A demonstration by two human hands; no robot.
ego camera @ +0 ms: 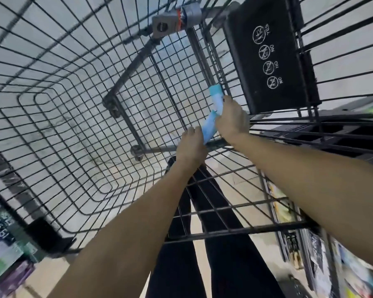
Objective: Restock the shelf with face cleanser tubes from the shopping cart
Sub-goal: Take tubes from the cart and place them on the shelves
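**Both hands down in the cart for the tubes**

The wire shopping cart [73,117] stood on pale flooring, blurred shelf stock at both edges. Deep in its corner beside the black child-seat flap [269,54], the right hand [232,119] and left hand [191,147] each grasped a blue cleanser tube [216,97], seemingly gathering them for shelving.

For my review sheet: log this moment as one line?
stage: pickup | right hand: grips tube | left hand: grips second tube | place: cart
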